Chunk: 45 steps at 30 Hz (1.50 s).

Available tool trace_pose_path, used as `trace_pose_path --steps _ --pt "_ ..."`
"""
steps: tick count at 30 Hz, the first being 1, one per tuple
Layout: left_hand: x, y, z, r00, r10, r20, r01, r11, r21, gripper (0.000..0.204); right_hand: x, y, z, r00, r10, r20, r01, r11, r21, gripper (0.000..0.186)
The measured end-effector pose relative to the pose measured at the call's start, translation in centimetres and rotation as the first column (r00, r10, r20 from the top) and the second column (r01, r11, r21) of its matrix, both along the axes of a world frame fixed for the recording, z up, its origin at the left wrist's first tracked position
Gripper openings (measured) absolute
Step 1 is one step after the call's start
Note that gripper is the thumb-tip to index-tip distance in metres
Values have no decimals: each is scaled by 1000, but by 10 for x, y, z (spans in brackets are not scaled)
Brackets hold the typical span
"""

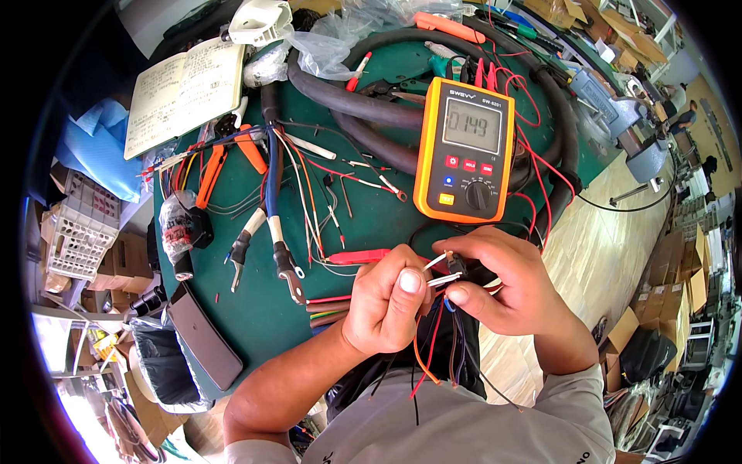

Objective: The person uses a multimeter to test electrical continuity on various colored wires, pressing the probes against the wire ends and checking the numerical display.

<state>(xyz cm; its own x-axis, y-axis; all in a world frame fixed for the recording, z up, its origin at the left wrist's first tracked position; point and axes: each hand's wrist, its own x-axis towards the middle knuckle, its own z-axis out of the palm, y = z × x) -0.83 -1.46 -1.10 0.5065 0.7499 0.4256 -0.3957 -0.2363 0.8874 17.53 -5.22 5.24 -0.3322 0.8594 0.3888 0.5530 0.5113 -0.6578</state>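
Note:
Close in front of my body, my left hand [389, 300] pinches thin white wires [437, 280] between thumb and fingertips. My right hand [504, 280] is closed around a small dark connector or cable end [461, 267], from which the wires come out; its exact shape is partly covered by my fingers. Several loose wires, among them an orange wire [418, 348] and a red one, dangle below my hands. Just beyond them lies an orange-and-yellow handheld meter [466, 151] with a lit display and red leads. A red probe [359, 256] rests beside my left hand.
Thick black cable [363, 108] coils behind the meter. Bare cable lugs [292, 280], loose wires and orange-handled pliers [211, 176] lie on the green table [255, 325]. An open notebook [185, 97] sits far left, a dark phone [205, 335] near the left edge above a lined bin [164, 363].

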Motion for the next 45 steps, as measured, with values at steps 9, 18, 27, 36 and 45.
trace_pose_path --steps 9,18,27,36,45 --pt "6 0 6 992 86 -93 -70 985 158 27 4 -12 -1 976 -170 -139 161 984 -74 28" --pt "7 1 6 981 168 -98 -164 985 53 47 35 -65 -18 765 -365 -531 260 929 -263 30" --pt "8 0 4 986 127 -110 -116 988 100 33 47 -104 -59 913 -268 -308 241 963 -124 40" --pt "8 3 8 990 21 -141 17 966 259 33 41 -76 -48 913 -350 -210 379 918 116 56" --pt "5 2 5 990 41 -137 -12 978 207 32 51 -69 -57 830 -366 -421 498 826 263 62"
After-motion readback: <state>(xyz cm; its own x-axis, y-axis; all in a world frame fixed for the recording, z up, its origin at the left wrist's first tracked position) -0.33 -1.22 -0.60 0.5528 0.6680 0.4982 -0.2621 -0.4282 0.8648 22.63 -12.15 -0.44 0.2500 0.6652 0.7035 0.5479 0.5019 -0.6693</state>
